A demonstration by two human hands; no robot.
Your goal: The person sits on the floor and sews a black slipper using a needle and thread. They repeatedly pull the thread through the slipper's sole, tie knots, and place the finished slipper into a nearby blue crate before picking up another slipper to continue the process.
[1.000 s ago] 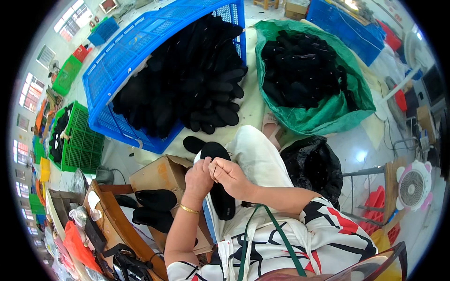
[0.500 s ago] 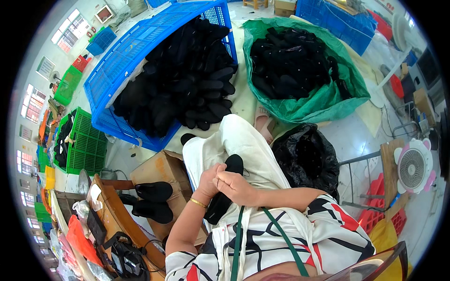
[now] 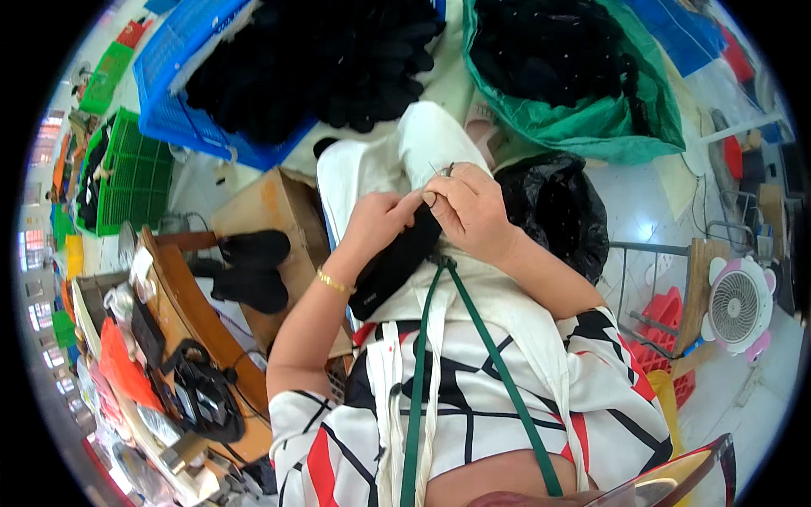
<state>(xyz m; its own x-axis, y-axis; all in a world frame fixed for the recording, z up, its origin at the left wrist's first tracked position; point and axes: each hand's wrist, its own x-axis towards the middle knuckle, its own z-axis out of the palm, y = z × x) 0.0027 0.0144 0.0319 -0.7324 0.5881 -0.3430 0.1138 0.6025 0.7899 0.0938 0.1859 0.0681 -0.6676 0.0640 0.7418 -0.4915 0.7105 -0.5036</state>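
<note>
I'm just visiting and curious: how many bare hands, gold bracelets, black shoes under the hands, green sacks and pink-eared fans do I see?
Bare hands: 2 (left hand, right hand)
Gold bracelet: 1
Black shoe: 1
Green sack: 1
Pink-eared fan: 1
Total: 6

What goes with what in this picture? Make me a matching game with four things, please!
Things:
1. Bracelet
2. Fan
3. Shoe-shaped piece in the lap
4. Cardboard box beside the legs

Looks:
A. Black, partly hidden by the hands
B. Brown
C. Gold-coloured, around a wrist
D. White and pink, with little round ears

Right pairs: 1-C, 2-D, 3-A, 4-B
</note>
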